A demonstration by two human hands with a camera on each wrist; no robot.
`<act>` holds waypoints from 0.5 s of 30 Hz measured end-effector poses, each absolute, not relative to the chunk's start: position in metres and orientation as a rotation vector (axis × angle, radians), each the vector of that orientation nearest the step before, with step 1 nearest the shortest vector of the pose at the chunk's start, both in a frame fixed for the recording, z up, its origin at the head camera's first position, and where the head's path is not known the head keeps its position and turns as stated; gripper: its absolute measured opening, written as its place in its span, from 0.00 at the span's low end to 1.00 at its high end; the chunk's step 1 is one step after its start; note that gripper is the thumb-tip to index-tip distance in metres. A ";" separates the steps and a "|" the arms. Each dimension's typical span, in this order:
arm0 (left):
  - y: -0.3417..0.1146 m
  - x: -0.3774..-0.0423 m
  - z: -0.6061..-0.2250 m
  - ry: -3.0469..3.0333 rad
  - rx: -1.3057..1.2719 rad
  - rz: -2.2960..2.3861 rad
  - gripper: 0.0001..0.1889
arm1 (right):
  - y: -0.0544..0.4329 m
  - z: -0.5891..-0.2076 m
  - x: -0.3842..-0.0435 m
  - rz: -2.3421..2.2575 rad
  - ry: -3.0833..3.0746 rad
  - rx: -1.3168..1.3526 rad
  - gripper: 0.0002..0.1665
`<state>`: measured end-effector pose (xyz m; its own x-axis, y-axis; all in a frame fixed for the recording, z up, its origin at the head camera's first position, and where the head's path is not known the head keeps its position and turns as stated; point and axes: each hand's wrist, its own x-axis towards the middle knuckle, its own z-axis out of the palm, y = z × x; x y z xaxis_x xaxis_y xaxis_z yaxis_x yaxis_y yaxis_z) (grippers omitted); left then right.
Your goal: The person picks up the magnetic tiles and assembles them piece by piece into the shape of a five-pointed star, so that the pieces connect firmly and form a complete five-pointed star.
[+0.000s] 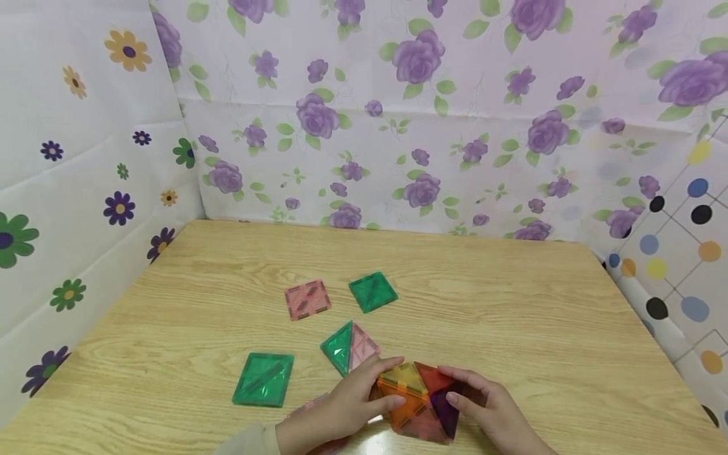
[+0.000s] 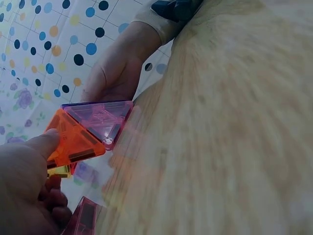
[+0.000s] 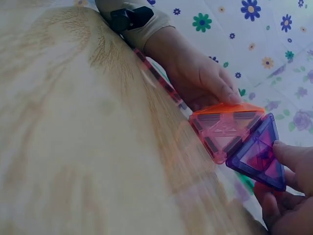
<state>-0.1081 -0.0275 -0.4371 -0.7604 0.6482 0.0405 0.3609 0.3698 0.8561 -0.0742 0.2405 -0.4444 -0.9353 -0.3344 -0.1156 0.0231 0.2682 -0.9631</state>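
Near the front of the table, both hands hold a solid shape built of translucent triangular magnetic tiles (image 1: 411,412). My left hand (image 1: 359,399) grips its left side, thumb on the orange tile (image 2: 78,142) and fingers by the yellow tile (image 1: 402,376). On the other side my right hand (image 1: 490,404) pinches the shape, thumb at the purple tile (image 3: 259,155) and a finger on the red tile (image 1: 433,378). A pink triangle (image 3: 226,131) faces the front, between orange and purple. The shape's underside and back are hidden in the head view.
Left of the hands lies a green square tile (image 1: 263,380). Farther back are a pink square (image 1: 308,300) and another green square (image 1: 373,292). A green triangle (image 1: 339,347) adjoins a pink triangle (image 1: 361,344) beyond the left hand. More pink tile (image 1: 309,404) shows partly beneath the left forearm.
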 end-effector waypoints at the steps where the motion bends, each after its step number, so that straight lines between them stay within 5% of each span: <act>1: -0.028 -0.108 -0.437 2.337 0.894 1.343 0.33 | 0.241 -0.445 -0.074 -1.703 2.270 -0.292 0.28; 15: -0.027 -0.110 -0.438 2.363 0.818 1.547 0.18 | 0.243 -0.449 -0.072 -1.501 2.611 -0.522 0.25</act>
